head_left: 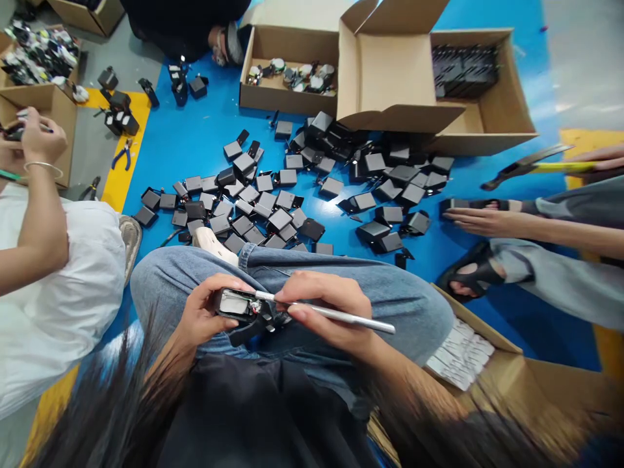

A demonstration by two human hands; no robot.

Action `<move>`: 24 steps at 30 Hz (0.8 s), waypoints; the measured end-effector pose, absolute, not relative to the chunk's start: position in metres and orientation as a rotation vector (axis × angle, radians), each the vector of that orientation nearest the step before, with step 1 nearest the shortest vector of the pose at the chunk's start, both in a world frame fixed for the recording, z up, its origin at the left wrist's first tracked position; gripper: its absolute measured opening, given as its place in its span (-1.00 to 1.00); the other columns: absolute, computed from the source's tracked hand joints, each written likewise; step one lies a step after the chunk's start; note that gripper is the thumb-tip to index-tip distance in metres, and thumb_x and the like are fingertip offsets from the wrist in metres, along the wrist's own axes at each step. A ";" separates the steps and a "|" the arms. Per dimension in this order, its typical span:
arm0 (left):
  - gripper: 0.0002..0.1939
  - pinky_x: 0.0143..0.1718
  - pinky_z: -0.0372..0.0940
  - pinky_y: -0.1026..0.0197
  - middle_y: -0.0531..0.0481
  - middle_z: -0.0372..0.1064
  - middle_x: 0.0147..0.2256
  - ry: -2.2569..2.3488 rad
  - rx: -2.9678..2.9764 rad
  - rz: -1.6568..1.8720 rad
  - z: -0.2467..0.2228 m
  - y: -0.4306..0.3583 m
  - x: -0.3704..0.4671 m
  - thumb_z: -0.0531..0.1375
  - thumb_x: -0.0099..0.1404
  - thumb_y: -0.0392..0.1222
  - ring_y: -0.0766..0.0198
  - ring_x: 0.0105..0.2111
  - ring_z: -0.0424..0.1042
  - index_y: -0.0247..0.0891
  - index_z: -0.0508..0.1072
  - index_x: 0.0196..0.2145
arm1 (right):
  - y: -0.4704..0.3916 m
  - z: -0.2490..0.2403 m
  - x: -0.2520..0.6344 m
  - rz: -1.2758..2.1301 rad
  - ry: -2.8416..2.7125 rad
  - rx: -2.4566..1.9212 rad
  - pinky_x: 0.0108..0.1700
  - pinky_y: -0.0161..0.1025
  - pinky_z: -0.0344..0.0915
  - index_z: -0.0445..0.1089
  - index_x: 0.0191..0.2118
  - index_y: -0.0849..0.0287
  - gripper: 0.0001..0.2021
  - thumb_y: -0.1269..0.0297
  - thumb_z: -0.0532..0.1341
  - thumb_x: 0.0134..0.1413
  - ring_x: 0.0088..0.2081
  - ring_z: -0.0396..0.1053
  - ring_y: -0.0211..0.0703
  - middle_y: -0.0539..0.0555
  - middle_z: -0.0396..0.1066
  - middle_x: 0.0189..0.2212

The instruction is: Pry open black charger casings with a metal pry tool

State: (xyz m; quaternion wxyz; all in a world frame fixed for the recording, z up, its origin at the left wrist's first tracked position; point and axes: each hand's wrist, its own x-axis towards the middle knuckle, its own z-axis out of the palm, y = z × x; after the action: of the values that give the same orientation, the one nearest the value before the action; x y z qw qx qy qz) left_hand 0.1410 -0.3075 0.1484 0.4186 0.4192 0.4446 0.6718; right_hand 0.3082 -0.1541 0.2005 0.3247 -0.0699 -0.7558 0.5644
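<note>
My left hand (207, 309) is wrapped round an opened black device (237, 304) above my lap. A pale block and small wires show inside its casing, and a dark flap hangs on its right side. Between the fingers of my right hand (331, 305) is a slim silver tool (341, 316), slanting down to the right. The tool's left end meets the upper right edge of the device near the wires. Whether that tip presses on anything is too small to tell.
Many dark grey casings (266, 201) lie on the blue floor (199, 140) before my crossed legs. Cardboard boxes (292, 101) stand behind them, another (550, 380) at lower right. People sit on both sides; the right one holds a hammer (529, 166).
</note>
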 end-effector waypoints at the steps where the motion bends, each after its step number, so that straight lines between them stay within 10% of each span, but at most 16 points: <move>1: -0.57 -0.02 0.42 0.12 -0.05 0.51 -0.12 1.110 1.062 1.678 0.148 -0.307 0.141 0.36 0.23 -0.06 0.15 -0.08 0.50 -0.12 0.46 0.03 | -0.155 0.200 0.308 1.469 -1.977 -0.173 -0.34 -0.33 0.40 0.48 -0.19 0.18 -0.90 0.32 0.22 0.29 -0.41 0.48 -0.26 0.05 0.55 -0.40; 24: -0.59 -0.12 0.45 0.12 -0.05 0.55 -0.16 1.165 1.019 1.589 0.156 -0.307 0.144 0.36 0.22 -0.01 0.12 -0.15 0.55 -0.08 0.48 0.01 | -0.160 0.200 0.307 1.415 -2.019 -0.100 -0.36 -0.29 0.38 0.46 -0.22 0.18 -0.90 0.34 0.20 0.30 -0.43 0.45 -0.23 0.06 0.50 -0.44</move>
State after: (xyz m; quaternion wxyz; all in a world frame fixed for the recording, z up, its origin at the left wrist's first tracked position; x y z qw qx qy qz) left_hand 0.1441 -0.3074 0.1563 0.4455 0.4115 0.4701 0.6413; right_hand 0.3067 -0.1596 0.1996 0.3309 -0.0383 -0.7721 0.5411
